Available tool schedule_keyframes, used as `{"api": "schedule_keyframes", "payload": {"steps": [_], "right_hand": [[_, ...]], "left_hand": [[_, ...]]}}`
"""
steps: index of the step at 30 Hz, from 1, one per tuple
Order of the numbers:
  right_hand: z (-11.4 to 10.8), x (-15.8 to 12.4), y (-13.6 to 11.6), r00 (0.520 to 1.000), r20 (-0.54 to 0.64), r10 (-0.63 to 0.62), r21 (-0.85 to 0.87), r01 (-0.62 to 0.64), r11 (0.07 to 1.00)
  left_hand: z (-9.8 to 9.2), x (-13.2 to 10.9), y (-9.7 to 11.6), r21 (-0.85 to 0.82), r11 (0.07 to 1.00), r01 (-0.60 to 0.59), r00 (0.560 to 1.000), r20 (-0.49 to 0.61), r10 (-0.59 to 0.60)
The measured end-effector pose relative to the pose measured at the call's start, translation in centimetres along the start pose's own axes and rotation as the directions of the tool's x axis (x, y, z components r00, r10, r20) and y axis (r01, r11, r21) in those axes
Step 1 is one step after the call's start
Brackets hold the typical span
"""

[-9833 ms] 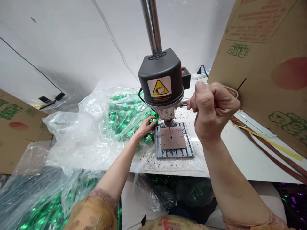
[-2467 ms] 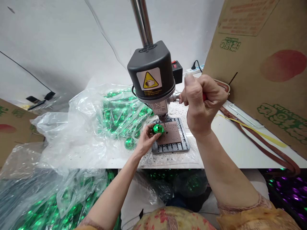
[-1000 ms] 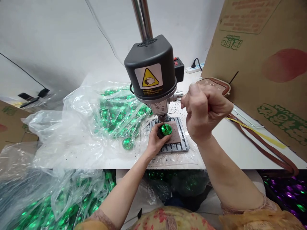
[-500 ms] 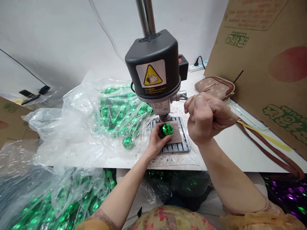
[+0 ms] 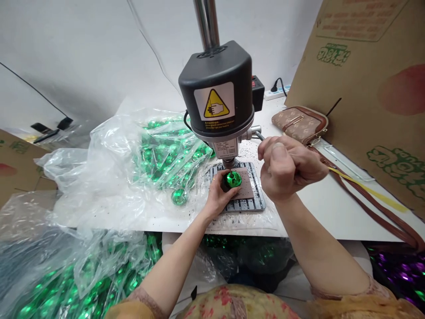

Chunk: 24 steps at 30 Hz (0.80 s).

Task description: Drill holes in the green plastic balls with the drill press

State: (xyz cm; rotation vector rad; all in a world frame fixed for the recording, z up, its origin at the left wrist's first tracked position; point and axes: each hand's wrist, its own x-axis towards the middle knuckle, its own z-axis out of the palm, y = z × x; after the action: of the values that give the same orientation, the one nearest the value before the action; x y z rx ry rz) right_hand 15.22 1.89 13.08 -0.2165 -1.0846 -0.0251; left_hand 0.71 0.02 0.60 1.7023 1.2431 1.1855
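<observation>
My left hand [image 5: 217, 195] pinches a shiny green faceted round piece [image 5: 234, 179] between thumb and fingers. The piece rests on a pinkish board [image 5: 246, 189] on the slotted metal base [image 5: 259, 201] of a bench drill press [image 5: 215, 106]. Directly above it is the drill's chuck [image 5: 229, 162]; whether the bit touches the piece is hard to see. To the right, my right hand [image 5: 288, 168] is closed around the end of the drill's lever [image 5: 258, 134], whose grip is hidden in the fist.
Another green faceted piece [image 5: 179, 196] lies left of the base, beside a clear bag [image 5: 166, 155] of green pieces. Dark shavings dot the base. A handbag [image 5: 299, 124] and a large cardboard box [image 5: 358, 97] stand right. Below the table edge sits a bag of green pieces [image 5: 83, 279].
My right hand has come down slightly with the lever. The left hand keeps its hold on the green piece, and the view has shifted a little.
</observation>
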Motion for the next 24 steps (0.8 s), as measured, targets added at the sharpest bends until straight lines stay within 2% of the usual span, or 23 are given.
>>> {"api": "schedule_keyframes", "payload": {"steps": [10,14,17,19,20,22,24], "right_hand": [[-0.4,-0.5,0.2,0.999,0.023,-0.025,0.04,0.024,0.999],[-0.7,-1.0,-0.2,0.999,0.047,0.004,0.023,-0.005,1.0],[-0.2,0.0,-0.9,0.996,0.008,0.093,-0.027,-0.092,0.995],[0.6,1.6,-1.3,0.975,-0.024,0.222,-0.057,-0.223,0.973],[1.0,2.6,-1.4,0.953,0.002,0.302,-0.067,-0.301,0.951],[1.8,4.3,-1.3,0.916,0.013,0.401,-0.062,-0.4,0.914],[2.2,5.4,-1.2,0.903,0.018,0.43,-0.074,-0.428,0.901]], "left_hand": [[0.1,0.1,-0.5,-0.028,1.0,0.011,1.0,-0.017,-0.012],[0.2,0.0,-0.7,-0.024,1.0,0.005,1.0,-0.022,-0.006],[0.3,0.2,-0.8,-0.021,1.0,0.013,1.0,-0.024,-0.013],[0.4,0.4,-0.5,-0.013,1.0,0.028,0.999,-0.033,-0.029],[0.4,0.4,-0.3,0.002,0.999,0.034,0.998,-0.045,-0.034],[0.5,0.0,0.4,0.073,0.997,0.027,0.995,-0.099,-0.02],[0.4,-1.4,1.3,0.185,0.982,-0.022,0.982,-0.181,0.056]]}}
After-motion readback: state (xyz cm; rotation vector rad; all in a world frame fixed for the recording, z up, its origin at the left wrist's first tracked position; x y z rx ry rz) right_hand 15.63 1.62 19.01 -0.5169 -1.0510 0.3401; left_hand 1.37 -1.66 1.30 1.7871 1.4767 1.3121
